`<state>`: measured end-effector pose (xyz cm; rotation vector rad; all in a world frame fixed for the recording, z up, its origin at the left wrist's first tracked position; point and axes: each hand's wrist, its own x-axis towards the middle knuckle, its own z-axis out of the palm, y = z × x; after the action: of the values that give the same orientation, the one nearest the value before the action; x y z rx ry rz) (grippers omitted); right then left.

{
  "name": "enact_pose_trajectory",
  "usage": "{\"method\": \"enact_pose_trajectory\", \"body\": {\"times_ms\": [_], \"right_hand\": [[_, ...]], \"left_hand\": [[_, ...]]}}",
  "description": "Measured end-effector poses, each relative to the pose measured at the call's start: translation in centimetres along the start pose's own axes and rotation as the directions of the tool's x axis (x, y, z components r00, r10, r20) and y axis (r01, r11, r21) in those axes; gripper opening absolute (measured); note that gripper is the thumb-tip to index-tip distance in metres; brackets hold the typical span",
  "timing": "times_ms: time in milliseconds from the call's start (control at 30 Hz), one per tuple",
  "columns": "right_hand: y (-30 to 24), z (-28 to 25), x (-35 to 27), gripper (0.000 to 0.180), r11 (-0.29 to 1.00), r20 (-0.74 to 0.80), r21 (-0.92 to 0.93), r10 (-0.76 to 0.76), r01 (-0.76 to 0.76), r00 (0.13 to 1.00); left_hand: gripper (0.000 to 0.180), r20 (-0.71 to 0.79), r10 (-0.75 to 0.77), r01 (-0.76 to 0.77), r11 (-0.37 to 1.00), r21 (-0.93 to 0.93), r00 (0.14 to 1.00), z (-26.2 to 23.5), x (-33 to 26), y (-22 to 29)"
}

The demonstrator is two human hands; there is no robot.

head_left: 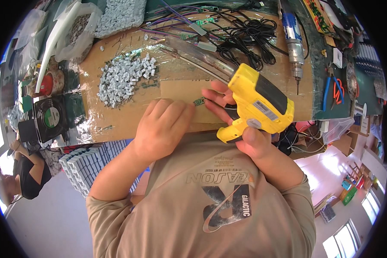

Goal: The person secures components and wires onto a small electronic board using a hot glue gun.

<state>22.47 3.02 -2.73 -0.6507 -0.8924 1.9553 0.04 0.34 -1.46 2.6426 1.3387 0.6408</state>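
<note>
The right hand (238, 124) is clamped around the grip of a yellow glue gun (258, 103), its nozzle aimed at a small green circuit board (198, 101) on the cardboard-covered bench (116, 120). The left hand (165, 124) rests curled, fingers together, pinning the board's edge. A pile of grey connectors (122, 79) lies near the left hand.

Tiny green board (198, 101), details unreadable

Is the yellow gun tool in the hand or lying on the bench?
In the hand: the right hand grips the handle of the yellow gun tool, lifted off the cardboard.
</note>
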Motion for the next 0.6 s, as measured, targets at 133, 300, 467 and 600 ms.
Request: {"method": "enact_pose_trajectory", "body": {"times_ms": [133,300,467,600], "right_hand": [[-1.5,-1.8,-3.0,0.08,0.989,0.031,-0.055,0.14,-0.138,0.99],[-1.9,-5.7,-8.9,0.048,0.9,-0.072,-0.401,0.156,-0.172,0.985],[-1.3,-7.8,-11.2,0.033,0.745,0.021,-0.667,0.051,-0.024,0.998],[-1.6,-7.5,-10.6,0.031,0.699,0.069,-0.715,0.073,-0.002,0.995]], "left_hand": [[0.04,-0.026,-0.02,0.02,1.0,-0.008,0.999,-0.1,0.2,0.1],[0.039,-0.041,0.005,-0.006,1.0,-0.024,0.999,-0.1,0.3,0.0],[0.039,-0.029,0.023,-0.023,1.0,0.0,0.999,-0.2,0.3,-0.1],[0.04,-0.012,0.025,-0.025,1.0,0.003,1.0,-0.2,0.3,-0.1]]}}
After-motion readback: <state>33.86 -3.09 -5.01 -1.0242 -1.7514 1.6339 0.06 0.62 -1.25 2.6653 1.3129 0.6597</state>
